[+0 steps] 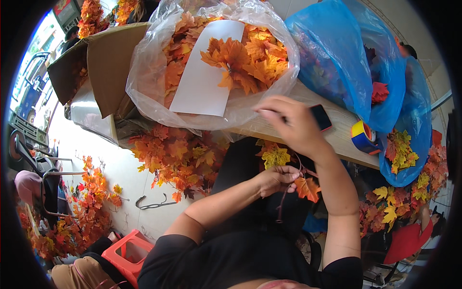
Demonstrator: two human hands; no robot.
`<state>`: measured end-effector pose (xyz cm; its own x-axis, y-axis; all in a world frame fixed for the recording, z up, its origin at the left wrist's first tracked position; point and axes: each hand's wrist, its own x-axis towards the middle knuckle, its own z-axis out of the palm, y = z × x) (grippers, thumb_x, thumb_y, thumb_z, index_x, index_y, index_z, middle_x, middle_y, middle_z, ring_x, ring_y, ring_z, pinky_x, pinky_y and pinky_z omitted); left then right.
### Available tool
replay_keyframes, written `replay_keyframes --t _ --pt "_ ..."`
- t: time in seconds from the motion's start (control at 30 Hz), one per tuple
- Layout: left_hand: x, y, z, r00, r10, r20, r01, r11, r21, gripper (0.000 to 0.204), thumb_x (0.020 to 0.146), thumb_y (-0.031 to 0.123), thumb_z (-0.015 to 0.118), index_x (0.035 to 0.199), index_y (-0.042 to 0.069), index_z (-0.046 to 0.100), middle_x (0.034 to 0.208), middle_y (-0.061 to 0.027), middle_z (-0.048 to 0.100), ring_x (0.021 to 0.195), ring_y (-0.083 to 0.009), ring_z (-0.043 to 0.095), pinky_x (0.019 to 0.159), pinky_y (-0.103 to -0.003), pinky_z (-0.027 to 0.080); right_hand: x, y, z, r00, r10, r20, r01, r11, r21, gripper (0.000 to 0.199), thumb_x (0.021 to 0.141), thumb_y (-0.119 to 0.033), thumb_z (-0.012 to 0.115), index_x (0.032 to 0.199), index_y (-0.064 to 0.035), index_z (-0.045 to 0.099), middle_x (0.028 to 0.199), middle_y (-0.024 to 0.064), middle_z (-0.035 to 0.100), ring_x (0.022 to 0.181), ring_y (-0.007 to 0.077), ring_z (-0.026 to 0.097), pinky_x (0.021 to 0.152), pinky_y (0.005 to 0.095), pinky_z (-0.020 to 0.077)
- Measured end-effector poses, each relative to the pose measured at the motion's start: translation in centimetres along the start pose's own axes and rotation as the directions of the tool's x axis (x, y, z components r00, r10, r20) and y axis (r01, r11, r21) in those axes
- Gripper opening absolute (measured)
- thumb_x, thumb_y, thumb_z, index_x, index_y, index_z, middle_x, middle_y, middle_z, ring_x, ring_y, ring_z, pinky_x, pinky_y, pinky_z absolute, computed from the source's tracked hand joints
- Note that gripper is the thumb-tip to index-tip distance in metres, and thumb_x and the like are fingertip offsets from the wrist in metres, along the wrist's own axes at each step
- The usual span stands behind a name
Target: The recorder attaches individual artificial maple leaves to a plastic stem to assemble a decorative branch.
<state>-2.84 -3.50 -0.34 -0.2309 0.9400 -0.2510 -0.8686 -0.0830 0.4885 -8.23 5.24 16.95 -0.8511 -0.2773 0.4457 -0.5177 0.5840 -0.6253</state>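
Note:
My left hand point(279, 181) is closed on the thin brown stem point(280, 209) of an artificial maple branch. An orange maple leaf point(307, 189) hangs from that branch beside my fingers, and a yellow-green leaf point(275, 157) shows just above them. Over the near table edge is my right hand point(291, 120), its fingers bent and blurred, so whether they hold anything is unclear. Ahead of it lies a clear plastic bag point(144, 91) full of orange leaves point(264, 53). A white sheet point(199, 91) rests on those leaves, with an orange leaf cluster point(230, 60) partly over it.
A phone point(320, 117) and a yellow, red and blue tape roll point(364, 137) sit on the wooden table point(308, 98). Blue plastic bags point(337, 58) stand to the right, a cardboard box point(115, 62) to the left. Leafy branches point(178, 154) hang below; a red stool point(127, 255) is lower left.

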Motion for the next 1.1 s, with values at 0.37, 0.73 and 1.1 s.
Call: replay_keyframes --t 0.37,0.73,1.1 --pt "0.0 0.1 0.4 0.988 0.125 -0.087 -0.110 0.981 0.160 0.011 0.091 0.017 0.060 0.096 0.009 0.054 0.085 -0.0001 0.057 0.075 -0.0114 0.060 0.069 -0.030 0.055 10.4 10.4 4.2 0.982 0.188 -0.004 -0.173 0.892 -0.417 0.034 0.082 -0.003 0.053 0.115 0.0029 0.057 0.108 0.0214 0.062 0.102 0.0354 0.059 0.090 0.0390 0.0474" --pt "0.8 -0.2 -1.0 0.983 0.151 -0.105 -0.129 0.974 0.188 0.020 0.089 0.008 0.062 0.106 0.002 0.056 0.094 -0.0036 0.062 0.084 -0.0128 0.062 0.078 -0.029 0.054 11.1 9.1 3.7 0.914 0.357 -0.193 -0.347 0.934 0.082 0.025 0.074 -0.007 0.072 0.097 0.0004 0.064 0.083 0.0029 0.065 0.070 0.0089 0.060 0.064 0.0241 0.0488" --pt "1.4 -1.2 -1.7 0.968 0.093 -0.233 -0.094 0.996 0.010 0.018 0.090 0.003 0.058 0.107 0.001 0.058 0.096 -0.0054 0.063 0.082 -0.0147 0.063 0.076 -0.030 0.054 1.1 4.3 -1.1 0.884 -0.430 0.183 0.454 0.696 -0.557 0.018 0.072 -0.005 0.062 0.090 -0.0072 0.064 0.096 0.0074 0.062 0.090 0.0269 0.062 0.080 0.0371 0.0500"
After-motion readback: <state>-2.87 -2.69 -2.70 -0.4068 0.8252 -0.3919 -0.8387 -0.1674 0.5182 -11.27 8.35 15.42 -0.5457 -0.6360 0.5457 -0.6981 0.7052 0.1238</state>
